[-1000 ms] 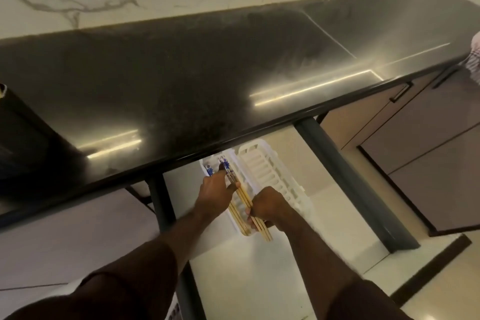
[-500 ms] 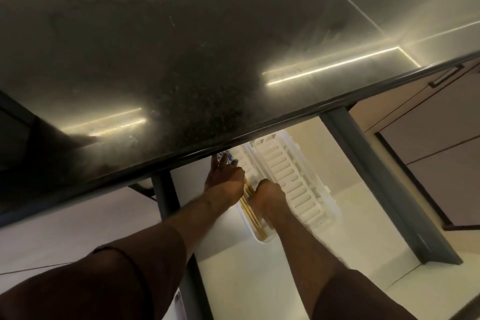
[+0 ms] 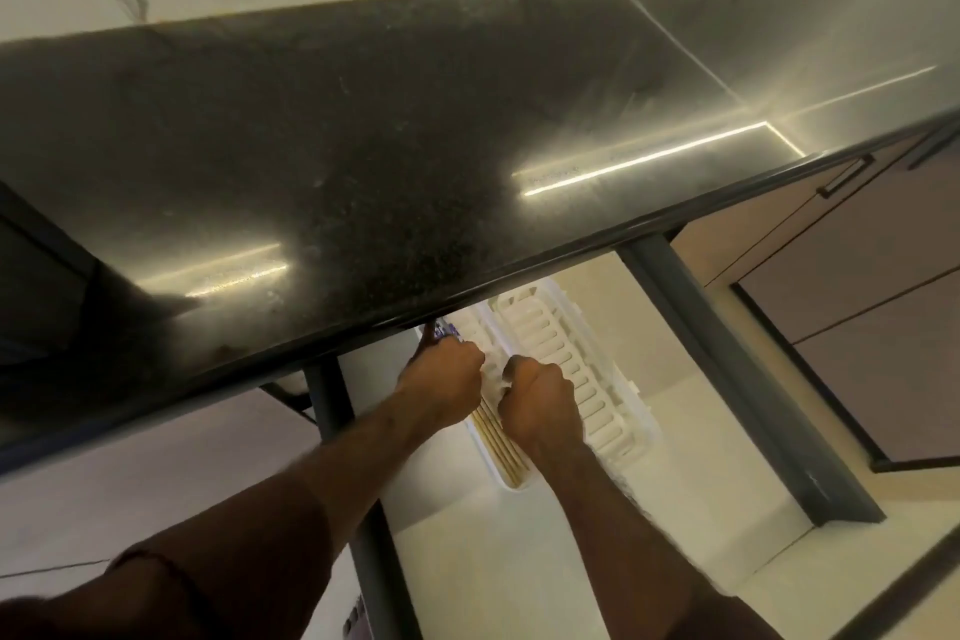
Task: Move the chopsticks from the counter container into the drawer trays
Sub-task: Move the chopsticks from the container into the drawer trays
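A bundle of wooden chopsticks [image 3: 500, 447] with blue patterned tops lies lengthwise in a narrow white tray [image 3: 511, 482] inside the open drawer, below the counter edge. My left hand [image 3: 441, 379] rests on the bundle's far part, fingers curled over it. My right hand [image 3: 537, 405] is fisted beside it, over the bundle's middle. The near ends of the sticks show between my wrists. A wider white slotted tray [image 3: 566, 353] sits just right of them. The counter container is out of sight.
The black stone counter [image 3: 363, 146] overhangs the drawer and hides its far end. Dark metal posts [image 3: 737, 379] stand on both sides of the drawer. Brown cabinet doors [image 3: 857, 286] are at the right. A marble wall runs behind.
The bundle has gone down from above the tray into it. Both hands have moved further in under the counter edge and closed into fists. The view has tilted.
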Available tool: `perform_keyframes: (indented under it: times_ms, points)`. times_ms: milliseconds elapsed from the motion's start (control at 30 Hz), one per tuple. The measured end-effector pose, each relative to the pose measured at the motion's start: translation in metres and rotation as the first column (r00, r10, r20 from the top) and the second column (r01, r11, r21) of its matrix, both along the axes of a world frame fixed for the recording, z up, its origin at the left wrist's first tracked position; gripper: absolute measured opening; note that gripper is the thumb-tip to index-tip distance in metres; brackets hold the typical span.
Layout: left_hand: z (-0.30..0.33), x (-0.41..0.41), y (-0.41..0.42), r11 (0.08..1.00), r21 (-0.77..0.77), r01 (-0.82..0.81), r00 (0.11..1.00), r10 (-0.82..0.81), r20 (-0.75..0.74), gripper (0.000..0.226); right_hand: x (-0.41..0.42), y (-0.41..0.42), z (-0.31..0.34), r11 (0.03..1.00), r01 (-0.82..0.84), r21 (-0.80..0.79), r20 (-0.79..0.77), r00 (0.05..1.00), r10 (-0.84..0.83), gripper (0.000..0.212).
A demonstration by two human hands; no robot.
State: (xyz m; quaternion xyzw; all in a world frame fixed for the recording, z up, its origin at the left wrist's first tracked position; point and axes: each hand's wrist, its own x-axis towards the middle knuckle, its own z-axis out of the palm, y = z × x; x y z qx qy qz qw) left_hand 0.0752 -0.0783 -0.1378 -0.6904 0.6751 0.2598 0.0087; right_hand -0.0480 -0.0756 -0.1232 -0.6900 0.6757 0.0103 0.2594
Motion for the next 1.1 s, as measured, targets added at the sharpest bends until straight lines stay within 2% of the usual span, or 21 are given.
perform_keyframes:
  times_ms: [100, 200, 267, 333, 467, 600, 700, 767, 867, 1000, 1100]
  points:
    - [0.044, 0.004, 0.016, 0.983, -0.158, -0.089, 0.984, 0.063, -0.167, 0.032, 0.000, -0.004, 0.051, 0.995, 0.010, -0.096, 0.059, 0.998, -0.004, 0.026]
    - [0.098, 0.020, 0.028, 0.913, -0.369, -0.175, 0.945, 0.050, -0.324, 0.025, 0.009, -0.007, 0.111, 0.984, -0.003, -0.179, 0.119, 0.993, 0.025, 0.034]
    - [0.139, 0.036, 0.035, 0.839, -0.486, -0.246, 0.913, 0.032, -0.406, 0.023, 0.020, -0.005, 0.152, 0.968, 0.005, -0.249, 0.196, 0.979, 0.046, 0.026]
    - [0.177, 0.055, 0.041, 0.744, -0.591, -0.311, 0.907, 0.046, -0.420, 0.027, 0.036, 0.000, 0.192, 0.935, 0.008, -0.355, 0.269, 0.959, 0.094, 0.014]
    - [0.238, 0.114, 0.063, 0.561, -0.703, -0.438, 0.881, 0.112, -0.459, 0.028, 0.092, 0.015, 0.252, 0.858, -0.063, -0.509, 0.332, 0.906, 0.264, 0.015]
    - [0.262, 0.187, 0.087, 0.422, -0.709, -0.564, 0.816, 0.158, -0.556, 0.030, 0.169, 0.035, 0.274, 0.803, -0.137, -0.580, 0.349, 0.849, 0.397, 0.015]
    - [0.263, 0.248, 0.099, 0.350, -0.647, -0.678, 0.727, 0.190, -0.659, 0.028, 0.234, 0.050, 0.273, 0.809, -0.161, -0.566, 0.344, 0.846, 0.408, 0.014]
    - [0.262, 0.292, 0.105, 0.331, -0.617, -0.714, 0.694, 0.212, -0.688, 0.027, 0.280, 0.060, 0.269, 0.837, -0.172, -0.520, 0.366, 0.840, 0.400, 0.015]
    - [0.260, 0.347, 0.108, 0.311, -0.617, -0.723, 0.689, 0.252, -0.680, 0.028, 0.341, 0.069, 0.260, 0.885, -0.198, -0.422, 0.405, 0.832, 0.380, 0.022]
    - [0.250, 0.397, 0.106, 0.289, -0.572, -0.767, 0.640, 0.285, -0.714, 0.027, 0.397, 0.072, 0.245, 0.944, -0.182, -0.275, 0.462, 0.836, 0.296, 0.022]
    - [0.239, 0.417, 0.097, 0.286, -0.473, -0.834, 0.546, 0.291, -0.786, 0.026, 0.420, 0.071, 0.229, 0.962, -0.148, -0.228, 0.457, 0.857, 0.240, 0.023]
